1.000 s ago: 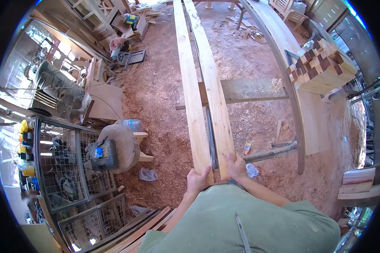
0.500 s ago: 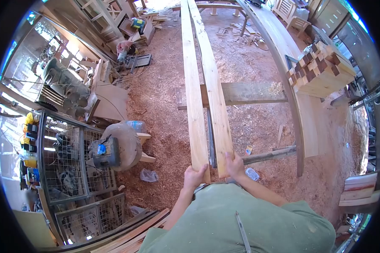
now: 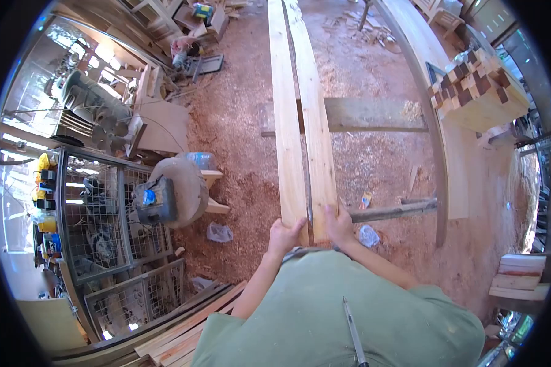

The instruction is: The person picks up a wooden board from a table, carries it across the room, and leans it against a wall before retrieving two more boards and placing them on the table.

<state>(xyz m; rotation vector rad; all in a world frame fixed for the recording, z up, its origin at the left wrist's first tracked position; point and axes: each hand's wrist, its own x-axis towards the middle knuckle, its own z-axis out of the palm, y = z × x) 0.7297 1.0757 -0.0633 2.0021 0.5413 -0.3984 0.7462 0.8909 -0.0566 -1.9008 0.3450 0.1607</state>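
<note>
Two long pale wooden planks run away from me side by side, with a narrow gap between them. My left hand (image 3: 283,236) grips the near end of the left plank (image 3: 286,134), thumb on top. Around the near end of the right plank (image 3: 315,122) my right hand (image 3: 340,227) is closed, its thumb also on the upper face. Both near ends lie close to my waist. Farther out the planks pass over a wooden crosspiece (image 3: 373,115). The fingers under the planks are hidden.
On the right a long board (image 3: 456,177) carries a stack of wood blocks (image 3: 480,92). To the left stand a round stool (image 3: 190,196) with a dark case (image 3: 156,205) on it, and a wire-mesh frame (image 3: 98,226). A lower rail (image 3: 398,211) is at right; shavings cover the floor.
The gap between the planks' near ends has narrowed as my hands came closer together. The camera view has shifted slightly, and the hands appear higher in it.
</note>
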